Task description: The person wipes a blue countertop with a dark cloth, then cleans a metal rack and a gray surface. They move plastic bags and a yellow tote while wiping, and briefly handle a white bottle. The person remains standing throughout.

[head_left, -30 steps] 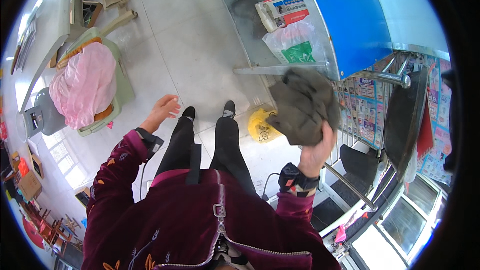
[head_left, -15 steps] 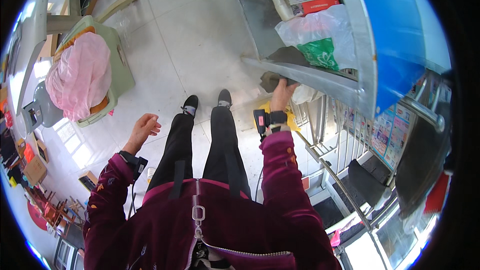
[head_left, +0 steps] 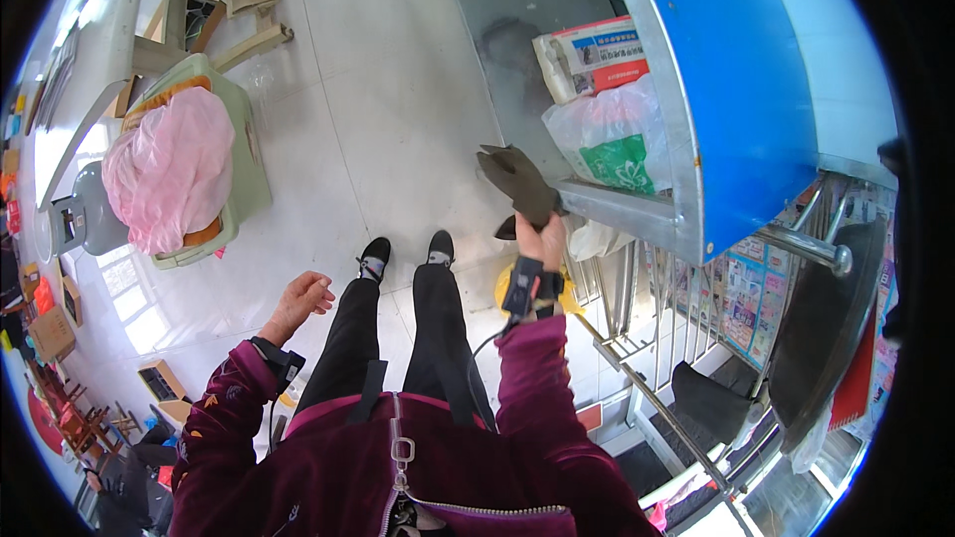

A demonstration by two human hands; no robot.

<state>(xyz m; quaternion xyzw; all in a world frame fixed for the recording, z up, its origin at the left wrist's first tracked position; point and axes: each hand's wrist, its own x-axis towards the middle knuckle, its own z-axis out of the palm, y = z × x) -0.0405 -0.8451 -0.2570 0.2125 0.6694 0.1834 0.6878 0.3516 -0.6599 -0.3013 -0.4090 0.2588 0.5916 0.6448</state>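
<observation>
One dark cloth (head_left: 523,182), more visible than before, in closed right hand (head_left: 541,241); left hand (head_left: 298,301) half-curled, empty

Metal-edged shelf (head_left: 622,211) with a packet (head_left: 595,58) and plastic bag (head_left: 609,124) (white and green)

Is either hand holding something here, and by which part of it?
The right hand grips the dark cloth by its near end; the left hand holds nothing.

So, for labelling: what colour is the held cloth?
The cloth is dark olive brown, best seen in the head view.
</observation>
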